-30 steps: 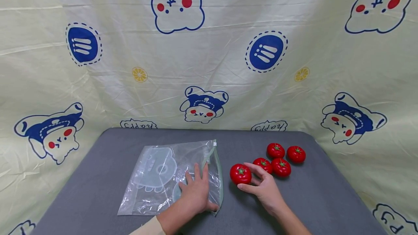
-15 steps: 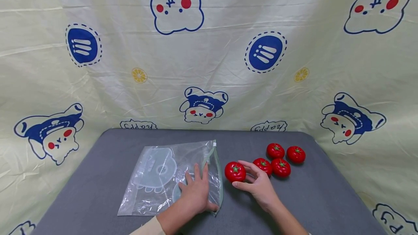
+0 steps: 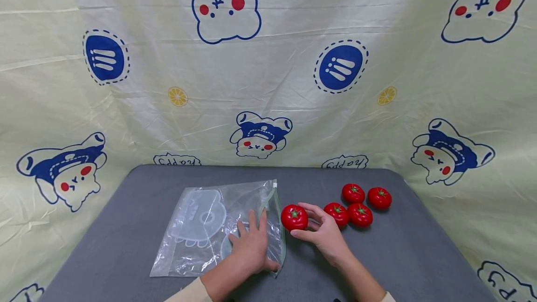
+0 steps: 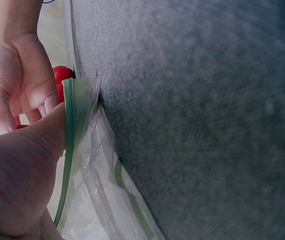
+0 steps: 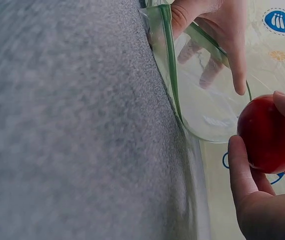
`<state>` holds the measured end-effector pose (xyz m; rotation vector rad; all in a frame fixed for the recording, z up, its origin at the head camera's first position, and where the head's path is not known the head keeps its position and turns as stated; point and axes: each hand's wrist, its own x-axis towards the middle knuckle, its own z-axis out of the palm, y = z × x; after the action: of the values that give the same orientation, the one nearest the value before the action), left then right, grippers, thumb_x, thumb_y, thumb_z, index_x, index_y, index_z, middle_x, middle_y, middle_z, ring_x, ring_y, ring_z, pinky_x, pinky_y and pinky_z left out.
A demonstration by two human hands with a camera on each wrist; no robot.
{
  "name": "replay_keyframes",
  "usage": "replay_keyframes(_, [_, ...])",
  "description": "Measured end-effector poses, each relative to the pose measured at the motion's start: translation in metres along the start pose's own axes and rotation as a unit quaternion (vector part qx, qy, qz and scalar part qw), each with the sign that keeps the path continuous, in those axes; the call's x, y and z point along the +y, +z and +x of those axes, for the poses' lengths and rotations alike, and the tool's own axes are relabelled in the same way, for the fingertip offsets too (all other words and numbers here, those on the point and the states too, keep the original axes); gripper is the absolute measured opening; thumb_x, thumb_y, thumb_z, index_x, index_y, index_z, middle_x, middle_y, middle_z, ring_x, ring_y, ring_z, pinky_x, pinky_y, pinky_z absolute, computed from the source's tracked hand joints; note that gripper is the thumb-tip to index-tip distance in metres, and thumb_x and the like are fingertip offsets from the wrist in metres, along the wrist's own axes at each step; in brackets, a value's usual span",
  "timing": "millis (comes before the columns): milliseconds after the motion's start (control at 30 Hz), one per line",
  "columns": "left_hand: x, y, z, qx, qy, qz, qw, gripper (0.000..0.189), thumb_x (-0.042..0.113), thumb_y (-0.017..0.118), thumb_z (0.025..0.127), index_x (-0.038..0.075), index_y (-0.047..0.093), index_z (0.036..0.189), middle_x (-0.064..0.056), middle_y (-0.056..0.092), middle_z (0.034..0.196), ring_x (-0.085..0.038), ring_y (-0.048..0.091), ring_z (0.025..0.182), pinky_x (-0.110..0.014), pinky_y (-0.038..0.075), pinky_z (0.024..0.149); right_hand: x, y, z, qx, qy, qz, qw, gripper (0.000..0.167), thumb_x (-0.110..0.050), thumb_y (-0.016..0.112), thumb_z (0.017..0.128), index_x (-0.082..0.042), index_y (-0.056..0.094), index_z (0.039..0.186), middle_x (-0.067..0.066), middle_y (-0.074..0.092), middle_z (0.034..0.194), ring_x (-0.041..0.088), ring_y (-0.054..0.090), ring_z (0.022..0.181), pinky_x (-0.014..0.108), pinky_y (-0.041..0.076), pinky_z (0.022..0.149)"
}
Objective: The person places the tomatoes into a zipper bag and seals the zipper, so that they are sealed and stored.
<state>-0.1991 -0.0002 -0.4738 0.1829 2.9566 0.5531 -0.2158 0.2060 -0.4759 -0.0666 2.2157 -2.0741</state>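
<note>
A clear zip bag [image 3: 176,253] with a green-edged mouth lies on the table, its opening to the right. Over the mouth end my left hand [image 3: 251,248] spreads its fingers. In the right wrist view, the left thumb [image 5: 182,15] is inside the green rim [image 5: 169,55] and some fingers show through the plastic, with the mouth gaping between. My right hand [image 3: 327,236] grips a red tomato [image 3: 293,218] between thumb and fingers, right at the bag's mouth. The tomato's smooth red side [image 5: 267,137] shows in the right wrist view.
Several more tomatoes [image 3: 360,215] sit grouped on the grey table [image 3: 402,255] to the right, just beyond the right hand. A white slider [image 3: 274,184] marks the far corner of the bag's mouth. Behind the table hangs a cartoon-printed cloth [image 3: 285,73].
My right hand has carried the tomato leftward and slightly away from me, up to the bag's mouth. The left hand and the bag stay in place.
</note>
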Motion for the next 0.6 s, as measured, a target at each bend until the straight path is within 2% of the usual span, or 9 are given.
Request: replay_keyframes(600, [0.001,-0.002,0.001,-0.013,-0.003,-0.008,0.9999,0.140,0.051,0.100,0.051,0.015,0.021,0.161,-0.024,0.025,0.166,-0.062,0.029,0.144,-0.082,0.032,0.104,0.001,0.014,0.013,-0.025,-0.005,-0.008,0.9996,0.072,-0.009,0.087,0.081,-0.008,0.052,0.144,0.017,0.059,0.142,0.028,0.068,0.116,0.034,0.060,0.094])
